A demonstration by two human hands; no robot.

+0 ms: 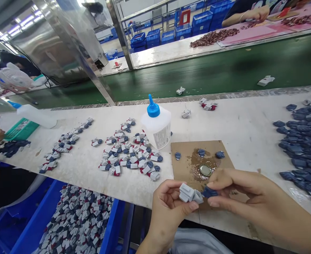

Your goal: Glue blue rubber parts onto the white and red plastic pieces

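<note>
1. While the grey part (186,192) is pinched between thumb and curled fingers of the left hand (168,208), the blue part (209,192) is held just beside it by nearly closed fingertips of the right hand (241,190), over the card (180,173).
2. Both are judged light and stiff, best gripped by flat sides.
3. Beyond, liquid (194,161) is spread round a disc (205,170); wetted faces may slip.

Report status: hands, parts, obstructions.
Left hand holding grey part. Right hand pinching dark blue part close beside it; contact unclear. Nothing visibly blocking between them.
</note>
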